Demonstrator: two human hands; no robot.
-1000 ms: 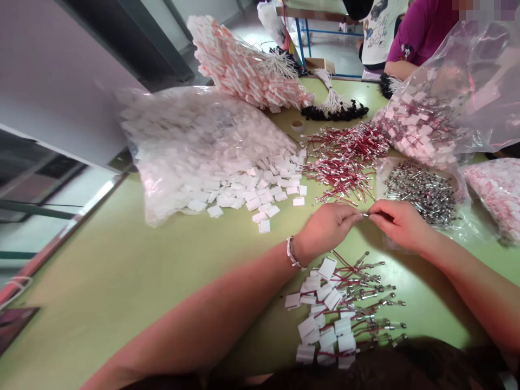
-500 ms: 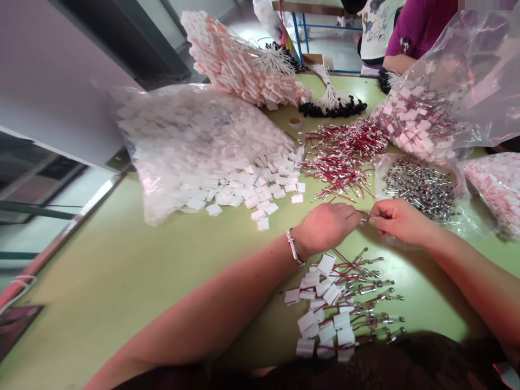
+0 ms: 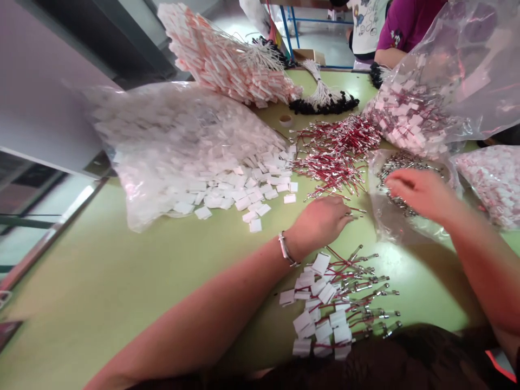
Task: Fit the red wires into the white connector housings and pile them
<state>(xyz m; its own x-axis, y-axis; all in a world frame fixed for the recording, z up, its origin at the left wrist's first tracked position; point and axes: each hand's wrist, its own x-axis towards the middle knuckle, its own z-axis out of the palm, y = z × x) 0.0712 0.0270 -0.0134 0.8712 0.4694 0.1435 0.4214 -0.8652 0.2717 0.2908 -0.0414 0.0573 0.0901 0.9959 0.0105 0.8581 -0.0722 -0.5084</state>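
Note:
My left hand (image 3: 320,219) rests on the green table (image 3: 122,271), fingers closed on a red wire with a metal end (image 3: 354,212) that pokes out to the right. My right hand (image 3: 420,192) lies palm down, blurred, in a clear bag of small silver metal parts (image 3: 400,160); what is under its fingers is hidden. A heap of loose red wires (image 3: 337,151) lies just beyond my left hand. In front of me sit several finished pieces (image 3: 337,303): white tags joined to red wires with metal ends.
Loose white tags (image 3: 252,189) spill from a big clear bag (image 3: 182,146) at the left. Farther back lie a pink-white bundle (image 3: 227,59), black-tipped cords (image 3: 325,103) and a tape roll (image 3: 286,120). Bags of tagged wires (image 3: 414,114) stand right. A person in purple (image 3: 402,27) sits opposite.
My hands were together, pinching one piece between them. My right hand has pulled away to the right into the bag of metal parts; my left hand keeps the red wire.

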